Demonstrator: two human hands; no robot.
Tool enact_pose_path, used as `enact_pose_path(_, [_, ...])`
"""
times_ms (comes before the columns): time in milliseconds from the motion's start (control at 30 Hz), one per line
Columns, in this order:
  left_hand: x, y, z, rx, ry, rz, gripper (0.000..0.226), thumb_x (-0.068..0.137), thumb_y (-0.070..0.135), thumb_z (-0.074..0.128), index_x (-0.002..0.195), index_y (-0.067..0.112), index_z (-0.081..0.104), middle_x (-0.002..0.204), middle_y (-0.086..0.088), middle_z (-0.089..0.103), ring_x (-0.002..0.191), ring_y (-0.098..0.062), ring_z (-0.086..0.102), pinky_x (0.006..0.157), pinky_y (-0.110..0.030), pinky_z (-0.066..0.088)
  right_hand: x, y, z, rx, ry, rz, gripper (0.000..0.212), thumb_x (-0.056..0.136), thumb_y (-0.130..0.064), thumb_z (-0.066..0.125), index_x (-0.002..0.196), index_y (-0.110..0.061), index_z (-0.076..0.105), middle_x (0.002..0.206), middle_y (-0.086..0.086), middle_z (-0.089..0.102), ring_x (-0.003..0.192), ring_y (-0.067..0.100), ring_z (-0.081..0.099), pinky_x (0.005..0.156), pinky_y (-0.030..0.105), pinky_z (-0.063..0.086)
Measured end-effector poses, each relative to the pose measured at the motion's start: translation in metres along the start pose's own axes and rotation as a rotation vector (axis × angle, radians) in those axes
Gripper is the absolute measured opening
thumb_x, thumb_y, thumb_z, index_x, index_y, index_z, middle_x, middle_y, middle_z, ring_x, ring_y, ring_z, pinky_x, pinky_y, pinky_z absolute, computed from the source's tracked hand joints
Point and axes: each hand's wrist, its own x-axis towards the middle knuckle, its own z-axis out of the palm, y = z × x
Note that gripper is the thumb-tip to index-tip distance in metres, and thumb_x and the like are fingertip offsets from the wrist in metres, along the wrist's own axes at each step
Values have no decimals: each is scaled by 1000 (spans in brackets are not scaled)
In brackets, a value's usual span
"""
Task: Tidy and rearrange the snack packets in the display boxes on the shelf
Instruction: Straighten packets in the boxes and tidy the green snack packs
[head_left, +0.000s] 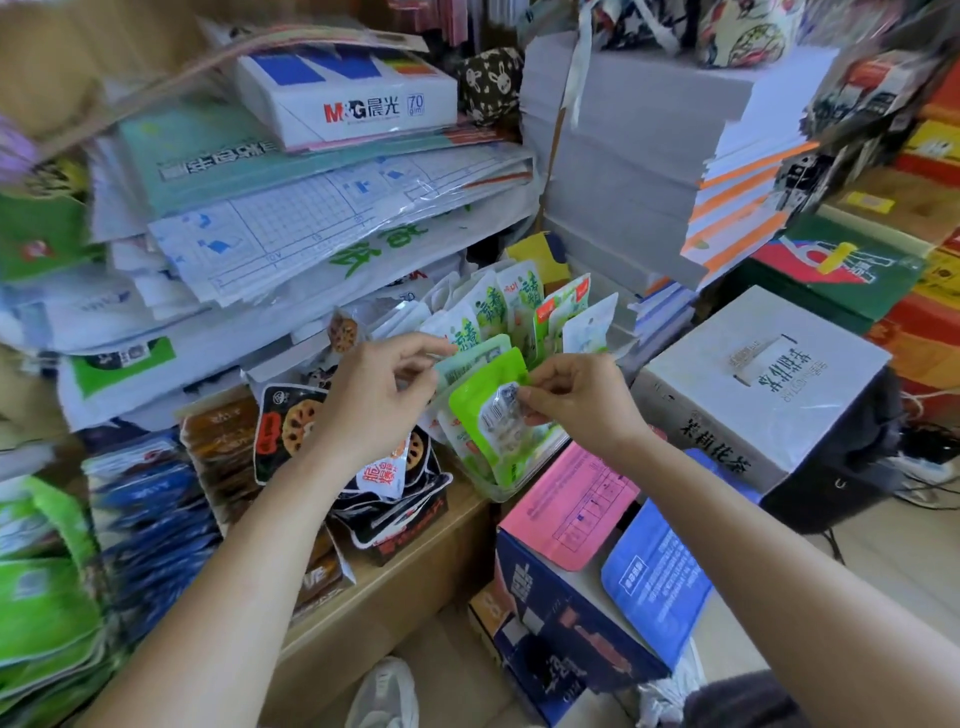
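Two bare forearms reach in from the near edge toward the shelf. Left hand (387, 392) has fingers curled, thumb and forefinger pressed onto the top edge of a pale green-and-white packet (470, 358) standing behind the grip. Right hand (574, 397) pinches, thumb against fingertips, the right edge of a bright lime-green foil snack packet with a clear window (488, 400); this packet stands tilted at the front of its row, between the two hands.

Largest nearby: the slumped stack of plastic-wrapped paper sheets and folders (311, 223), above and left of the grip. It overhangs the snack row; a knock from the left wrist could, by judgement, bring sheets sliding onto the boxes.

Next: the clear plastic display tray (501, 491) holding the green packets, directly below the right-hand pinch. It sits at the corner of the tan wooden shelf (415, 551), its front seemingly close to the edge. Pressing packets forward may tip or push it off toward the pink-and-blue printed carton (571, 499) beneath the right wrist.

Then: the black cardboard display box of lotus-root snack packets (291, 421), under the left wrist; a dragging forearm could fan those packets out.

Smallest: the upright white-and-green packets (519, 301) beyond the grip, loosely leaning. Pulling the front packet away may let the row topple forward.
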Motion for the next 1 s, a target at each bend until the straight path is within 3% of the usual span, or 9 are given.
enact_pose_path(67, [-1, 7, 2, -20, -15, 40, 32, 93, 26, 69, 124, 34, 68, 112, 15, 71, 102, 7, 64, 86, -15, 52, -2, 0, 2, -12, -29, 20, 7, 83, -5, 78, 80, -2, 72, 68, 10, 73, 64, 25, 73, 70, 41, 63])
enact_pose_path(167, [-6, 10, 13, 260, -62, 91, 66, 76, 49, 81, 135, 49, 51, 125, 20, 62, 111, -5, 61, 86, -34, 55, -2, -4, -5, -133, -88, 3, 4, 82, -11, 80, 85, -10, 78, 72, 4, 75, 69, 16, 73, 70, 27, 60])
enact_pose_path(267, [-5, 9, 19, 378, -25, 106, 72, 78, 36, 84, 139, 45, 48, 128, 14, 62, 113, -14, 59, 87, -36, 52, -1, -4, -30, -402, -102, -111, 10, 84, -13, 79, 92, -18, 78, 81, -8, 74, 71, 2, 67, 68, 13, 53])
enact_pose_path(367, [-3, 3, 19, 378, 2, 98, 69, 78, 31, 85, 138, 38, 52, 136, 8, 61, 119, -19, 59, 95, -43, 52, -3, 3, -44, -664, -265, -154, 11, 84, -16, 79, 94, -20, 79, 89, -11, 72, 77, -3, 61, 70, 8, 46])
enact_pose_path(500, [-3, 2, 20, 403, 12, 91, 66, 79, 32, 85, 137, 33, 54, 133, 6, 61, 119, -22, 58, 95, -42, 50, -2, 10, -42, -768, -401, -191, 20, 87, -19, 76, 106, -24, 77, 102, -11, 73, 103, 15, 56, 90, 31, 49])
enact_pose_path(633, [-2, -1, 22, 426, 12, 96, 63, 80, 35, 83, 137, 31, 55, 132, 5, 62, 117, -23, 58, 92, -41, 50, 1, 8, -44, -911, -490, -204, 16, 88, -28, 74, 103, -27, 76, 101, -14, 65, 102, 10, 38, 91, 33, 35])
enact_pose_path(700, [-2, -3, 22, 423, 15, 102, 64, 81, 35, 82, 138, 29, 55, 132, 6, 61, 117, -22, 58, 91, -39, 49, 1, 7, -45, -907, -467, -260, 9, 84, -26, 78, 94, -26, 78, 92, -16, 64, 99, 9, 41, 88, 29, 34])
enact_pose_path(833, [0, -7, 21, 403, 14, 96, 65, 80, 34, 83, 139, 27, 56, 135, 5, 61, 119, -22, 58, 94, -39, 48, 4, 1, -53, -754, -395, -308, 6, 80, -15, 82, 79, -18, 77, 79, -14, 66, 81, 0, 53, 83, 4, 32])
enact_pose_path(1000, [-1, -7, 20, 391, 22, 108, 65, 80, 36, 83, 138, 24, 58, 134, 3, 61, 121, -22, 58, 96, -38, 45, 3, -10, -60, -571, -154, -239, 5, 89, -14, 72, 86, -16, 75, 81, -3, 72, 73, 11, 65, 68, 24, 51])
